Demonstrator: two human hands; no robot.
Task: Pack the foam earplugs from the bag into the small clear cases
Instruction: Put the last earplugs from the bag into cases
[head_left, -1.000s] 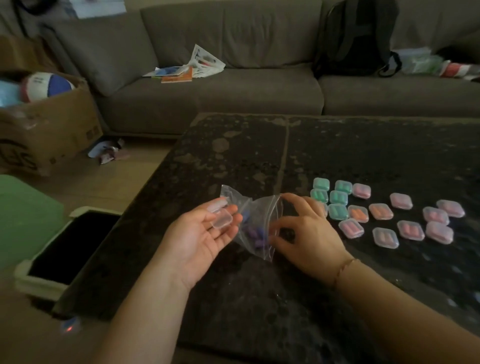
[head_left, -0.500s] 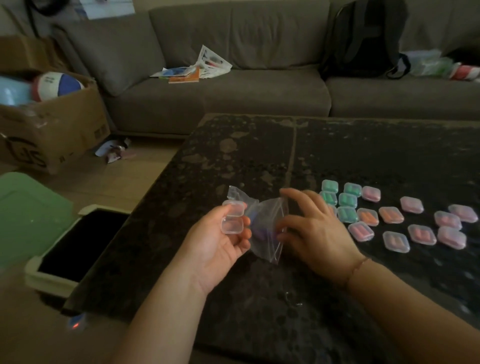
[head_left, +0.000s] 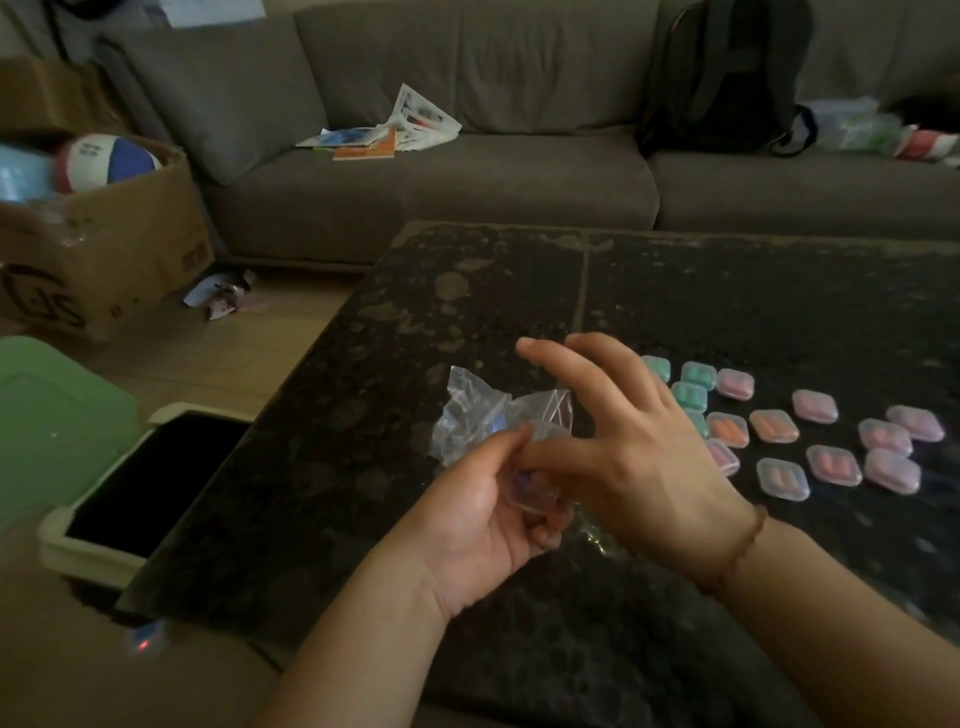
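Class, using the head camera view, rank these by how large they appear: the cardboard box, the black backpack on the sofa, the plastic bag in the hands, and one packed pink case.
1. cardboard box and black backpack: look alike, and the frame crops the box.
2. plastic bag, though nearer the camera.
3. pink case.

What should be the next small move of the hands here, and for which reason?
Probably the right hand should press the purple earplug fully into the clear case that the left hand holds. Its thumb already meets that case, something purple shows inside, and the bag lies on the table just behind. Whether the lid is open, I cannot tell.
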